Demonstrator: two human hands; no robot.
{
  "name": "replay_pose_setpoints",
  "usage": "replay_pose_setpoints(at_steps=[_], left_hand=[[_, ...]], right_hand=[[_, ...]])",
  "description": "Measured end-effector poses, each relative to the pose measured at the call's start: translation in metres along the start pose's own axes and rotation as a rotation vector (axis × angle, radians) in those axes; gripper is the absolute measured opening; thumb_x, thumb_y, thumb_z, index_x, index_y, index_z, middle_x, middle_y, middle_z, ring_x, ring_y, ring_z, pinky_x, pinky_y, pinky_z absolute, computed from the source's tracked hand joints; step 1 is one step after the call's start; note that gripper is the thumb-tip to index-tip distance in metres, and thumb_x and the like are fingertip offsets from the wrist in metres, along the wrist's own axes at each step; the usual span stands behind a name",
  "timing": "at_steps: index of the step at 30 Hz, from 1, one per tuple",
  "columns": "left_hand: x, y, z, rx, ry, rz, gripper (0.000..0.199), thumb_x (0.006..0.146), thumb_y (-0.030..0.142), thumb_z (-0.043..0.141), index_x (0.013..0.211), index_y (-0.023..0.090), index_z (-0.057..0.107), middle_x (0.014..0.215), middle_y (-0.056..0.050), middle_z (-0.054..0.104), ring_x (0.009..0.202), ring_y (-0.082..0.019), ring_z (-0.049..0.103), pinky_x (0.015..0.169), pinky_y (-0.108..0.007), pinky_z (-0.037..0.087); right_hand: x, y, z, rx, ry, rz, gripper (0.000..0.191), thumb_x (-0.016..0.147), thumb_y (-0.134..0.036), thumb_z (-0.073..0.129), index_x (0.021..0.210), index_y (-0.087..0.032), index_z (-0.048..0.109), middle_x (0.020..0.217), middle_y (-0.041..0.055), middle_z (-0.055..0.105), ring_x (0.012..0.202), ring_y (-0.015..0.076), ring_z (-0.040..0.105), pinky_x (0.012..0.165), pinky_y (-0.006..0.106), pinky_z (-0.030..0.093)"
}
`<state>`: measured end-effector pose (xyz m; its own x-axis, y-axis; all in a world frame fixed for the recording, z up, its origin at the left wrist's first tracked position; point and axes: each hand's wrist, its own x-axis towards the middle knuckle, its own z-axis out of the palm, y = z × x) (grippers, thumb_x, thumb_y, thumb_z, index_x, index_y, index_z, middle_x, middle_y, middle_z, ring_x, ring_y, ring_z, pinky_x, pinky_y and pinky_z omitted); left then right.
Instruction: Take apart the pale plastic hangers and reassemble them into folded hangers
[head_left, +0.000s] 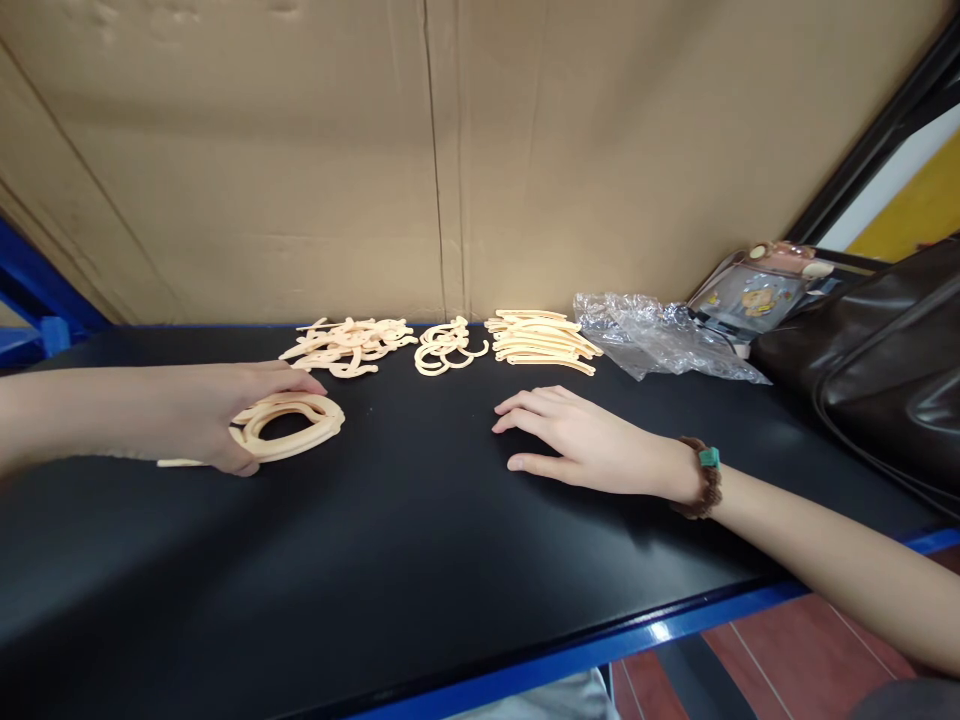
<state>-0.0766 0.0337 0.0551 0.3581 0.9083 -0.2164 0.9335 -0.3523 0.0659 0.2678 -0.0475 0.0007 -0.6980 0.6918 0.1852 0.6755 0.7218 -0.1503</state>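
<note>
The person's left hand (236,415) is clamped on the left end of an oval bundle of pale curved strips (328,432), fingers over the far side and thumb at the near side. The bundle is at the left part of the black tabletop (420,560), its strips bowed around a gap in the middle. A thin pale strip end (178,463) shows under the wrist side of the hand.

The right hand (581,440) is palm down over the middle right of the tabletop, thumb apart from the loosely extended fingers; whether the fingertips touch the surface, one cannot tell. A brown bracelet (705,490) with a green bead (709,457) circles that wrist.

Along the back edge lie three groups of pale pieces: a tangled heap of curved pieces (352,347) just beyond the bundle, a small pile of C-shaped pieces (431,367) in the middle, and a stack of gently bent strips (544,342) beyond the right hand. Right of the stack is a crumpled clear plastic bag (667,340), then a transparent pouch (754,300) and a dark brown bag (885,350). Cardboard (300,150) stands behind.
</note>
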Motion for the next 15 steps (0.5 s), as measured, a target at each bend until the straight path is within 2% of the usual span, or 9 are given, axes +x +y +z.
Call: replay_pose_setpoints(at_steps=[1,3,7,11,15], left_hand=[[0.000,-0.001,-0.001,-0.012,-0.070,0.004,0.068,0.052,0.031,0.058,0.120,0.023,0.061,0.106,-0.001,0.068,0.095,-0.026,0.061,0.076,-0.027,0.048],[0.001,-0.007,-0.003,-0.002,-0.139,0.016,0.077,0.055,0.033,0.060,0.131,0.021,0.053,0.121,-0.005,0.063,0.107,-0.029,0.057,0.084,-0.030,0.047],[0.005,-0.021,-0.007,0.031,-0.124,0.041,0.083,0.057,0.036,0.063,0.137,0.022,0.047,0.140,-0.007,0.051,0.124,-0.031,0.047,0.100,-0.033,0.038],[0.006,-0.023,-0.008,-0.039,-0.171,0.040,0.076,0.057,0.035,0.063,0.132,0.023,0.053,0.133,-0.002,0.058,0.121,-0.029,0.051,0.099,-0.031,0.039],[0.003,-0.011,-0.007,-0.007,-0.176,0.080,0.068,0.056,0.031,0.057,0.124,0.022,0.058,0.120,-0.001,0.063,0.110,-0.027,0.056,0.092,-0.029,0.042]], right_hand=[[0.000,0.000,0.000,-0.003,-0.001,0.000,0.034,0.097,-0.041,0.047,0.119,-0.017,0.058,0.127,0.0109,0.059,0.115,0.0240,0.055,0.102,0.043,0.041],[0.000,0.000,0.000,-0.005,-0.002,-0.001,0.034,0.097,-0.041,0.047,0.119,-0.017,0.058,0.127,0.0107,0.059,0.115,0.0240,0.055,0.101,0.043,0.041],[0.000,0.000,0.001,-0.009,0.002,0.000,0.033,0.097,-0.041,0.047,0.119,-0.018,0.058,0.127,0.0103,0.058,0.116,0.0240,0.055,0.101,0.043,0.041],[-0.001,0.000,0.001,-0.002,-0.006,0.002,0.033,0.097,-0.040,0.048,0.119,-0.018,0.058,0.127,0.0104,0.059,0.115,0.0239,0.056,0.101,0.043,0.041],[-0.001,0.000,0.000,-0.004,-0.007,0.000,0.033,0.097,-0.040,0.047,0.119,-0.018,0.058,0.127,0.0104,0.058,0.115,0.0239,0.056,0.102,0.043,0.041]])
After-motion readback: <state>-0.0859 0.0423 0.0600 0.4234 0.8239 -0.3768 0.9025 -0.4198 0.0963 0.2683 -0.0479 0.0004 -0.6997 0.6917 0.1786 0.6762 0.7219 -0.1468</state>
